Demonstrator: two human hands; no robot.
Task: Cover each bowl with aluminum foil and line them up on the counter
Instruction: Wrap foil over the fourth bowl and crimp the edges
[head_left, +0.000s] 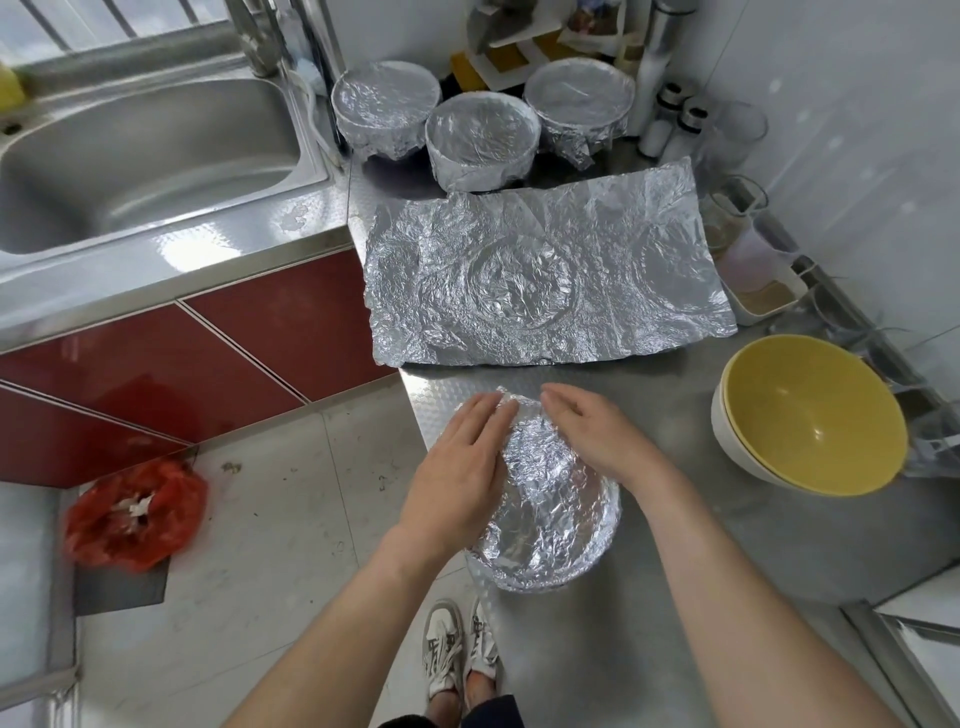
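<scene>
Four bowls carry foil, two do not.

Item, three finished: left covered bowl (385, 111), middle covered bowl (482, 139), right covered bowl (579, 101); grouped at the far edge of the counter (675, 519), just beside the sink (145, 156); a loose cluster, the middle one set forward, not a true line.

Item, fourth bowl (550, 499): at the near left edge of the counter; foil crimped over the rim and down the wall; under both hands.

Left hand (462, 462): fingers straight and together, palm flat on the foil at the bowl's left side; nothing grasped.

Right hand (597, 436): likewise flat, fingers extended, pressing the foil at the far right of the rim; nothing grasped.

Item, foil sheet (545, 275): crumpled, spread across the middle of the counter between the three far bowls and the fourth; ring marks pressed into it.

Item, uncovered stack (810, 415): a yellow bowl nested in a white one, at the right edge, well apart from the hands.

Step in hand, by judgement: smoothing and sealing the foil on the fourth bowl; the wrap looks nearly complete.

Next move calls for: lifting this bowl by its sides without loosening the crimp; setting it beside the far three; then separating the stack and laying foil for each.

Outstanding: two bowls to cover; the row to straighten.
</scene>
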